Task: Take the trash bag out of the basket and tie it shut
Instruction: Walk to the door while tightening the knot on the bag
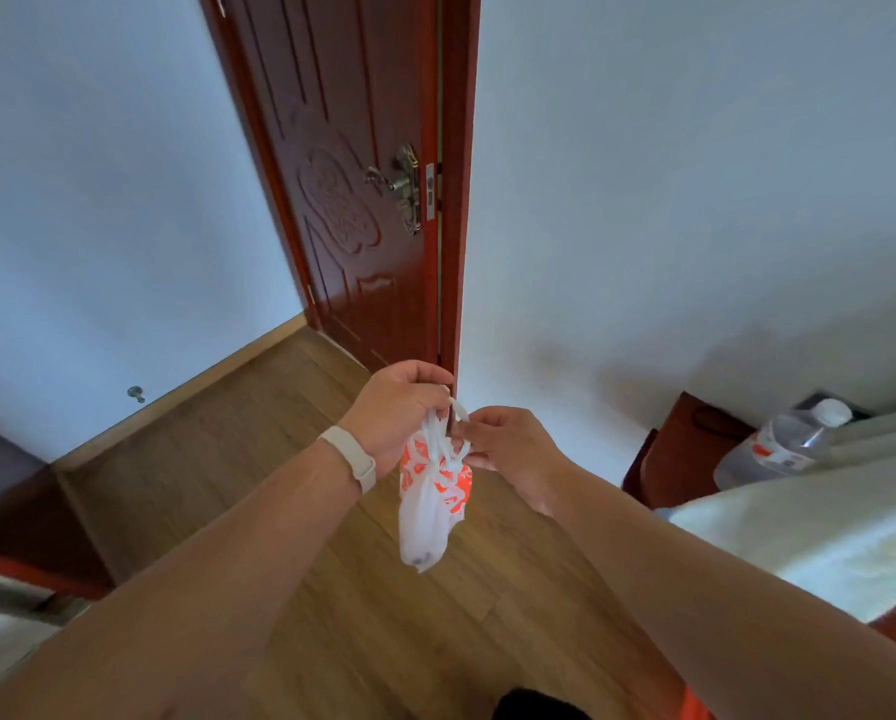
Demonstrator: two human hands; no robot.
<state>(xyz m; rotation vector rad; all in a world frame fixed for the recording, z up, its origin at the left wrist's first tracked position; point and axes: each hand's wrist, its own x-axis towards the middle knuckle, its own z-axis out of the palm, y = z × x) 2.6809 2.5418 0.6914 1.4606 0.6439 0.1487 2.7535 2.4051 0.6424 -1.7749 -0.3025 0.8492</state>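
Observation:
A small white trash bag [430, 506] with orange print hangs in the air at the centre of the head view, above the wooden floor. My left hand [399, 413], a white band on its wrist, pinches the bag's twisted white handles from above. My right hand [508, 449] grips the handles from the right side, fingers closed on a loop. Both hands meet at the bag's top, where the handles are crossed. The basket is not in view.
A dark red wooden door [363, 200] with a metal handle stands closed straight ahead. White walls flank it. A bed with a white cover [825, 517] and a clear water bottle [778, 444] lie at the right, beside a dark wooden nightstand [690, 449].

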